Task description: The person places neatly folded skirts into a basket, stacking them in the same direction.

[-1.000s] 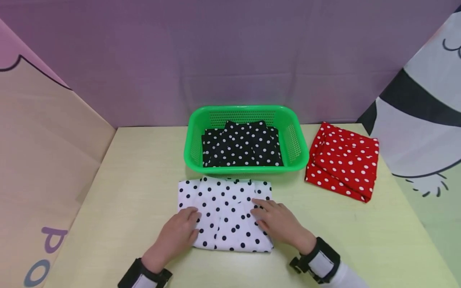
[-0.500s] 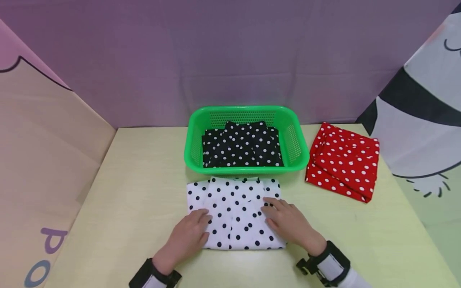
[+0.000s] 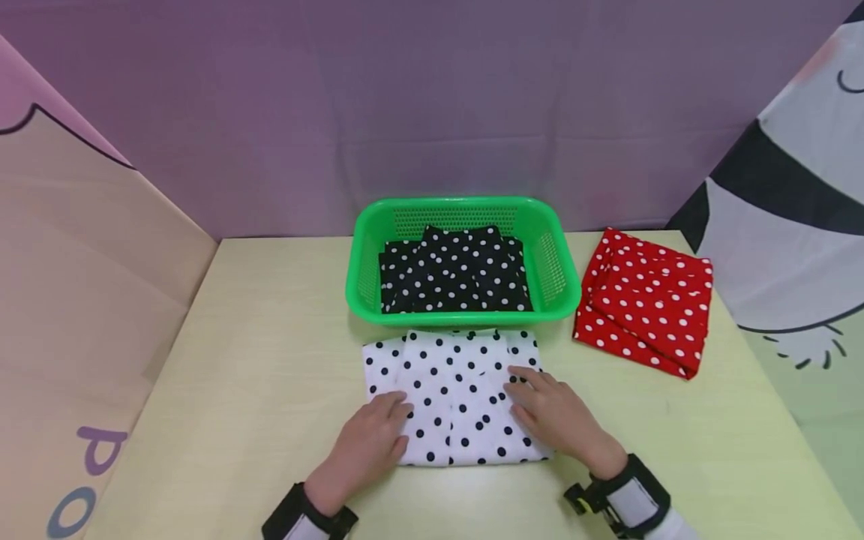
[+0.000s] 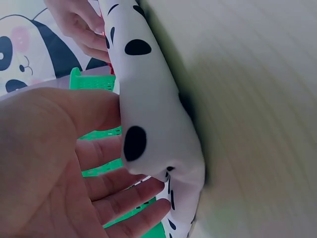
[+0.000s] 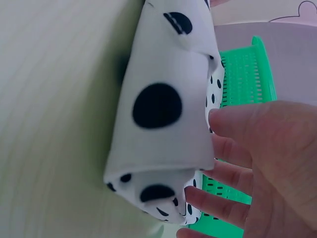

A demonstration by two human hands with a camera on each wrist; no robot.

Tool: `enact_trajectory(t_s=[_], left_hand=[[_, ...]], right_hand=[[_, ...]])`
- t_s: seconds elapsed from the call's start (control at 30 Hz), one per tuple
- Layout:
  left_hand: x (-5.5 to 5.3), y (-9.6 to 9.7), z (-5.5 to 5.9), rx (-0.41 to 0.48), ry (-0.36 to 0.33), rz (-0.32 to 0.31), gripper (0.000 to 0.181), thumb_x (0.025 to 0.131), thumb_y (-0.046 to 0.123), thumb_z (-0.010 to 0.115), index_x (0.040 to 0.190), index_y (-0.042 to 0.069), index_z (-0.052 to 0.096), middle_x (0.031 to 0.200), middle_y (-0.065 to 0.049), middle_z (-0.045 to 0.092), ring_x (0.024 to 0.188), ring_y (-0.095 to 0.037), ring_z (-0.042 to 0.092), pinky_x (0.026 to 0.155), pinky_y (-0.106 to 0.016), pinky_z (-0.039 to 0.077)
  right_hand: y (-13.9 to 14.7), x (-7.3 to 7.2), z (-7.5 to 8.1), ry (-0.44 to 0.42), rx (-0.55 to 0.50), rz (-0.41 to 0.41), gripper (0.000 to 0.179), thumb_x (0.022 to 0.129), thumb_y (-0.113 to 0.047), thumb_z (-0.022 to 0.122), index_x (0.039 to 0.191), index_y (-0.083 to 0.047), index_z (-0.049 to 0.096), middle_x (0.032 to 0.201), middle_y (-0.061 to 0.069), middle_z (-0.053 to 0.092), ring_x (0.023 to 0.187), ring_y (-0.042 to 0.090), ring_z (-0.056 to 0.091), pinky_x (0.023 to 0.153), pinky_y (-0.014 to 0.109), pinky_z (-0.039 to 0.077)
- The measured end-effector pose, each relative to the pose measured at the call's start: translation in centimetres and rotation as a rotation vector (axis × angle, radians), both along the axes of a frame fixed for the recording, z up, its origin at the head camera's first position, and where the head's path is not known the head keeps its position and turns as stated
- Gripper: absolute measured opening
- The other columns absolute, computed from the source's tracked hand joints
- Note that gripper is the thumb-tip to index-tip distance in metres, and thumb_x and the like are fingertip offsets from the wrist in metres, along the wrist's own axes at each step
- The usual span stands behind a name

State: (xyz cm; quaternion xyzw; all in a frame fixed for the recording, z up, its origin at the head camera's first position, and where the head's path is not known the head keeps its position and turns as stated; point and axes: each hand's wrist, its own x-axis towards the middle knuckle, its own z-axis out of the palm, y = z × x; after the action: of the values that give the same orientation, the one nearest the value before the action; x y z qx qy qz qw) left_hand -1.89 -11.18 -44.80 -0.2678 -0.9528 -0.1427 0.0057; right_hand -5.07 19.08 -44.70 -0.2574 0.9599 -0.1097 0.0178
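Observation:
A folded white cloth with black dots [image 3: 459, 397] lies flat on the table, right in front of the green basket. My left hand [image 3: 371, 442] rests on its left side, fingers fairly straight. On the right side my right hand [image 3: 560, 416] lies the same way, fingertips on the top layer. The left wrist view shows the left hand's spread fingers [image 4: 116, 193] along the thick folded edge. In the right wrist view, the right thumb and fingers [image 5: 228, 163] touch the upper face of the cloth, whose layers show at the end.
A green plastic basket [image 3: 466, 318] stands at the back with folded black cloth with white dots [image 3: 455, 274] inside. To its right, a folded red cloth with white dots [image 3: 648, 304] lies near the table's right edge. A purple curtain [image 3: 445, 112] hangs behind the table [image 3: 270, 337].
Both hands have slid to the right across the table, and the white dotted cloth has moved along under them. The basket and the red cloth stay where they were.

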Motion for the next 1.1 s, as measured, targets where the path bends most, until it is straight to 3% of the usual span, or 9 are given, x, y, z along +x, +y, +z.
enact_trajectory(t_s=[0.57, 0.7, 0.9, 1.1], left_hand=[[-0.3, 1.5, 0.1, -0.027, -0.01, 0.01, 0.04, 0.081, 0.023, 0.065, 0.115, 0.002, 0.061, 0.123, -0.015, 0.054, 0.113, -0.027, 0.051, 0.093, -0.039, 0.046], [-0.5, 1.4, 0.5, -0.011, -0.044, 0.022, 0.039, 0.081, 0.023, 0.065, 0.115, 0.003, 0.061, 0.122, -0.014, 0.055, 0.112, -0.027, 0.053, 0.092, -0.039, 0.046], [-1.4, 1.3, 1.1, 0.029, -0.093, 0.036, 0.04, 0.083, 0.021, 0.065, 0.117, 0.003, 0.058, 0.115, -0.012, 0.057, 0.102, -0.024, 0.057, 0.085, -0.036, 0.05], [-2.7, 1.5, 1.4, 0.023, -0.121, 0.105, 0.038, 0.082, 0.021, 0.067, 0.114, 0.003, 0.06, 0.105, -0.01, 0.059, 0.089, -0.021, 0.057, 0.074, -0.032, 0.051]], right_hand=[[1.1, 0.0, 0.2, -0.014, 0.006, -0.031, 0.035, 0.084, -0.025, 0.065, 0.116, -0.011, 0.064, 0.131, 0.013, 0.052, 0.114, 0.031, 0.053, 0.083, 0.047, 0.05], [0.9, 0.0, 0.2, -0.023, 0.005, -0.043, 0.037, 0.083, -0.026, 0.066, 0.116, -0.011, 0.064, 0.131, 0.013, 0.052, 0.115, 0.03, 0.052, 0.084, 0.047, 0.05], [0.5, 0.0, 0.4, -0.044, 0.032, -0.071, 0.039, 0.083, -0.028, 0.066, 0.118, -0.01, 0.063, 0.131, 0.013, 0.052, 0.117, 0.03, 0.05, 0.086, 0.049, 0.048], [0.4, -0.4, 0.7, -0.049, 0.004, -0.129, 0.041, 0.081, -0.025, 0.069, 0.117, -0.005, 0.062, 0.127, 0.016, 0.054, 0.114, 0.031, 0.052, 0.089, 0.045, 0.048]])
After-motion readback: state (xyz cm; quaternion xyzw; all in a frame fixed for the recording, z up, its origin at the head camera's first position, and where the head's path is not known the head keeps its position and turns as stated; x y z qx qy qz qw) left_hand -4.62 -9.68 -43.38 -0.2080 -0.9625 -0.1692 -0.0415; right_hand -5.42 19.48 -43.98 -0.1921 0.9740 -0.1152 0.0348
